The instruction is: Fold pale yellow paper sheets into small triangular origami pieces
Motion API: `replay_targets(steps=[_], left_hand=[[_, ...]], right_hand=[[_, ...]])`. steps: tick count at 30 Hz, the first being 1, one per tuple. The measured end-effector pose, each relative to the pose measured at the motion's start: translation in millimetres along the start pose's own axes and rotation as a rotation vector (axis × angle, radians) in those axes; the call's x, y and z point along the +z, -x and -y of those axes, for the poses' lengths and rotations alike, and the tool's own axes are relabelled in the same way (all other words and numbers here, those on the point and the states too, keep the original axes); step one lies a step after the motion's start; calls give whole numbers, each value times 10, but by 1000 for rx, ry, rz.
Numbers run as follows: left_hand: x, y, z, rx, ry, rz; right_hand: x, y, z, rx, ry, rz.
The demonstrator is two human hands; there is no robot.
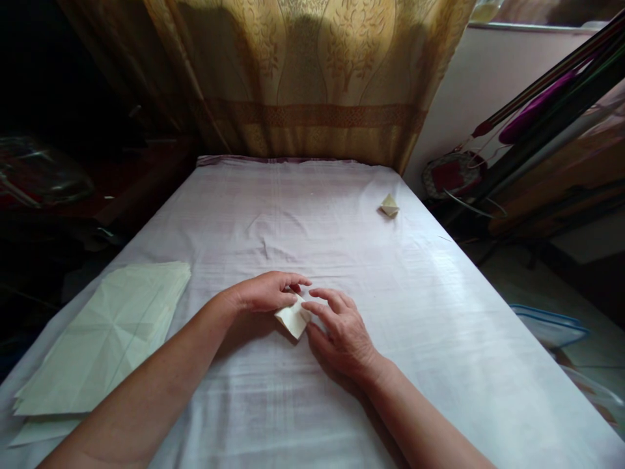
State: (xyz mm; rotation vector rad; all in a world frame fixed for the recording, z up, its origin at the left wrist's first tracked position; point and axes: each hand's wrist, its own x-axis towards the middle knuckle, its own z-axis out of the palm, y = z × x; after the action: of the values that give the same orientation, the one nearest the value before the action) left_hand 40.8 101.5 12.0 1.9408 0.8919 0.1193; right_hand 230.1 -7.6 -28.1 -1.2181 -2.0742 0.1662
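Observation:
A small folded piece of pale paper (293, 320) sits at the middle of the cloth-covered table, between my two hands. My left hand (271, 291) grips its upper left edge, with the thumb on the paper and the fingers curved behind it. From the other side, my right hand (340, 329) pinches the right corner, index fingertip on top and thumb low at the edge. The middle finger of that hand is lifted, reaching toward the left fingertips. Part of the paper's far edge is hidden by my fingers.
A stack of pale, creased paper sheets (105, 332) lies at the left of the table (439, 391). Far right on the cloth stands a small folded paper piece (389, 206). A gold curtain (312, 71) hangs behind; poles and bags (454, 174) are beyond the right edge.

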Motion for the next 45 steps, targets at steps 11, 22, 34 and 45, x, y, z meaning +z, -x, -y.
replay_targets(steps=[11, 22, 34, 45], left_hand=[[92, 482, 156, 196, -217, -368], [393, 652, 305, 304, -522, -552], [587, 705, 216, 362, -723, -622], [571, 620, 197, 153, -514, -658]], right_hand=[[4, -60, 42, 32, 29, 167], [34, -35, 26, 23, 42, 105], [-35, -10, 21, 62, 64, 123], [43, -27, -11, 216, 57, 57]])
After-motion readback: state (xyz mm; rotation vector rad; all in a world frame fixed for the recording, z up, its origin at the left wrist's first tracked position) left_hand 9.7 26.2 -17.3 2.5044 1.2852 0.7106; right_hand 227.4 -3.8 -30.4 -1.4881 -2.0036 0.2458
